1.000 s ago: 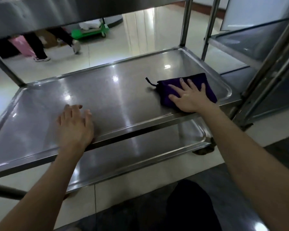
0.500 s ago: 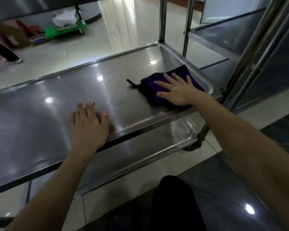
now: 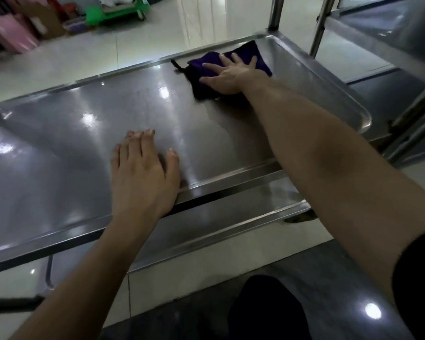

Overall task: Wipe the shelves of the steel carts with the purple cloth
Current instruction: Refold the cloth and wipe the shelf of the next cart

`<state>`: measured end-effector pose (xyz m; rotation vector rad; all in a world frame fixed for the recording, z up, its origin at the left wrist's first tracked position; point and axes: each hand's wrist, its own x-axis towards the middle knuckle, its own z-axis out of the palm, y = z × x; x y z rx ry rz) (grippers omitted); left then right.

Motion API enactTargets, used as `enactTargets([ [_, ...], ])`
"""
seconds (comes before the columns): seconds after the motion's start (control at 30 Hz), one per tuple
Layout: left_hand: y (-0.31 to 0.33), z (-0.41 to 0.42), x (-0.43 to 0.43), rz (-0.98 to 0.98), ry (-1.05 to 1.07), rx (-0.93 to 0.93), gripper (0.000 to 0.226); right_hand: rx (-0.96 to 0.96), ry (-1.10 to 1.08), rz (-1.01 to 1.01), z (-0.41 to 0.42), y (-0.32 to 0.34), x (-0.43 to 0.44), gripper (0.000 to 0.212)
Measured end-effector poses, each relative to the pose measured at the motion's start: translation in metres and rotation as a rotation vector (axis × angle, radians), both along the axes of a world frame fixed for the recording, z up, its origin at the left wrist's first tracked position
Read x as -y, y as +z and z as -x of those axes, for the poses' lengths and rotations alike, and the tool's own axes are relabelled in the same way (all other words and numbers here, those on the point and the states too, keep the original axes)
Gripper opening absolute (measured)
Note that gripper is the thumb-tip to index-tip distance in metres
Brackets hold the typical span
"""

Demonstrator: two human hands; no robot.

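As the purple cloth [image 3: 243,52] lies near the far right corner of the shelf [image 3: 59,148], the right hand [image 3: 231,74] presses it flat, fingers spread wide, likely for even pressure | left hand [image 3: 142,177]: flat by the front rim, fingers straight and close, holding nothing; probably a brace for the reach

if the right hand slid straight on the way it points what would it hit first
Most likely the shelf's raised far rim, just beyond the purple cloth under the right hand; the corner post stands off to the right.
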<state>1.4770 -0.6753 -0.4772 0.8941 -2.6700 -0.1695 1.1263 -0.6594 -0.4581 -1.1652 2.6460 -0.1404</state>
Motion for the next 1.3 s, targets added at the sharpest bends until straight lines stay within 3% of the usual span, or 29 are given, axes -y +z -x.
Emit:
enactTargets([
  [0.17,-0.001,0.003,0.003,-0.032,0.025,-0.016,0.065,0.021,0.142,0.032,-0.075,-0.009,-0.014,0.069],
  [0.4,-0.001,0.001,0.005,-0.004,0.062,0.001,0.047,0.02,0.273,0.088,-0.167,-0.023,-0.123,0.062],
  [0.57,-0.002,-0.003,0.005,-0.035,0.058,0.019,0.048,0.057,0.197,0.068,-0.154,-0.015,-0.18,0.058],
  [0.8,-0.002,0.0,0.005,0.008,0.056,0.092,0.048,0.04,-0.076,0.006,-0.064,-0.022,-0.243,0.062],
  [1.07,-0.003,0.003,0.004,0.052,0.014,0.1,0.046,-0.004,-0.182,-0.009,0.023,-0.021,-0.178,0.083],
  [1.3,-0.01,0.012,0.007,0.064,0.029,0.064,0.054,0.004,-0.137,-0.037,0.045,-0.003,-0.035,0.078],
])
